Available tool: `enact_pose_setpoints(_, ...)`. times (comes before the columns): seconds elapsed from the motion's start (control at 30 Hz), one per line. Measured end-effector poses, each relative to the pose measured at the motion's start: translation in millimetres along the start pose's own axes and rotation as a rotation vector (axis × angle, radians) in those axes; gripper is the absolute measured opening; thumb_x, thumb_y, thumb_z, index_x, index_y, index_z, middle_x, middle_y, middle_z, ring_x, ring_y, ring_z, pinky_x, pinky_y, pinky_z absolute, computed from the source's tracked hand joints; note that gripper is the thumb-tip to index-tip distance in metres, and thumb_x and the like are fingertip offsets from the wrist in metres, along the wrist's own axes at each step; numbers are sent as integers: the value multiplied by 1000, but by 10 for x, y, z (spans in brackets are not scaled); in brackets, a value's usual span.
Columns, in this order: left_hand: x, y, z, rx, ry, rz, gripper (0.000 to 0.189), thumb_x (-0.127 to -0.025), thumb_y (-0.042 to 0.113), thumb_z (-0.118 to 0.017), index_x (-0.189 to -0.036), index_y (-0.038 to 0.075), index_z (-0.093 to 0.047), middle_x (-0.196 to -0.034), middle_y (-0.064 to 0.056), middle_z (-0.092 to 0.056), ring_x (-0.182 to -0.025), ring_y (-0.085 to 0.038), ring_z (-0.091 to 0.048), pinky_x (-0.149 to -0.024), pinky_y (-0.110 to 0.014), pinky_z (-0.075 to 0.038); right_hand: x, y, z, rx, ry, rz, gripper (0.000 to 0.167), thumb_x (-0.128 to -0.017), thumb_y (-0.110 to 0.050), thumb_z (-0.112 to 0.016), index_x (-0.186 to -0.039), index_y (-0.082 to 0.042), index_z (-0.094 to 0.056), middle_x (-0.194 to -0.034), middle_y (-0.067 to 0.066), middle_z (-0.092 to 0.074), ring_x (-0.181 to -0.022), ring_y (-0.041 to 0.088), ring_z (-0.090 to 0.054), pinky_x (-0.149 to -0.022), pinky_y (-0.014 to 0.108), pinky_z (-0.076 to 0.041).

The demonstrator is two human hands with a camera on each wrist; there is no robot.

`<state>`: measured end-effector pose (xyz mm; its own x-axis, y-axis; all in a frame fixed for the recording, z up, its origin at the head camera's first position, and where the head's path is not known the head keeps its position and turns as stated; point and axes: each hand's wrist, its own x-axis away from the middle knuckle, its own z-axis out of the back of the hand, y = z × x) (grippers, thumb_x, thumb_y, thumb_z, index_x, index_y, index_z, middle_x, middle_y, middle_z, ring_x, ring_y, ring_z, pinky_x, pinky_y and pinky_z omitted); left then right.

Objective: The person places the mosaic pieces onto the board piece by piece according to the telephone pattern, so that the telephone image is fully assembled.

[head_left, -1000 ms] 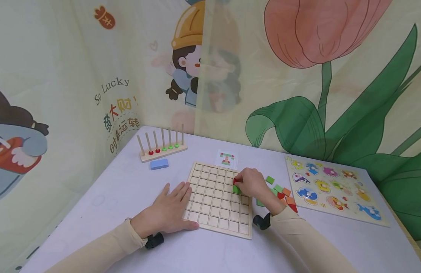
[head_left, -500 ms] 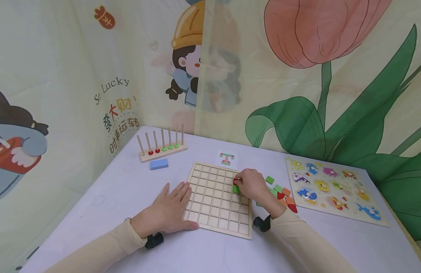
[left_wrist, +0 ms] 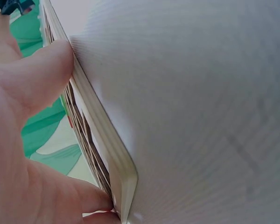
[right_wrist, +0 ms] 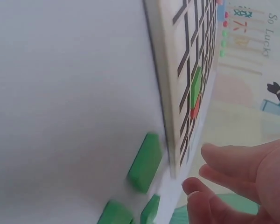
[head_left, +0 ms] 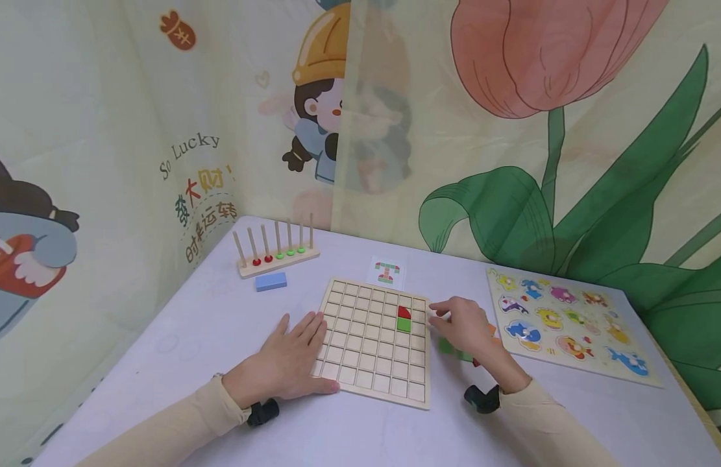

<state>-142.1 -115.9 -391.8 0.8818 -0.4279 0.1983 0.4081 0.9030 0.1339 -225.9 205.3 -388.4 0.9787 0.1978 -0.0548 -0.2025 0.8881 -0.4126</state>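
A wooden grid board lies on the table, with a red tile directly behind a green square tile in its right half. My left hand rests along the board's left edge, fingers straight and spread; in the left wrist view the thumb touches the board's side. My right hand is off the board's right edge, thumb and fingers apart, holding nothing. Beneath it lie loose tiles, including a green one, partly hidden by the hand; the right wrist view shows a green tile beside the board.
Behind the board lies a pattern card with a red, green and orange figure. A peg rack with red and green beads stands back left, near a blue block. An animal puzzle board lies at right.
My right hand has let go of the red tile on the board and moved right, towards the loose tiles. My left hand stays in place.
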Motion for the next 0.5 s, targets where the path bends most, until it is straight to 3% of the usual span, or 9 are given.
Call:
enact_pose_setpoints(0.13,3,2,7,6,-5,-1,110,-89,75,-59,-158,-5,-29,-170,-22,-23,-160,-36,-20,-123,-68,-17,117,148,27,3,-15,-32,33,-91,-19,-78,-122,-6,-76,-104,12,-75,-74,17,-59,-56,26,-46)
enact_pose_setpoints(0.3,8,2,11,14,-12,5,110,-89,75,-59,-159,-5,-28,-170,-21,-22,-160,-36,-19,-124,-67,-16,244,254,13,-6,-41,-62,37,-89,-19,-80,-123,-5,-75,-88,5,-69,-66,15,-51,-51,25,-43)
enact_pose_setpoints(0.5,9,1,13,16,-13,7,110,-89,75,-59,-159,-5,-29,-170,-21,-22,-160,-36,-19,-124,-67,-16,350,253,-1,1,-46,-49,39,-86,-19,-83,-121,-5,-76,-85,3,-64,-73,16,-52,-55,24,-43)
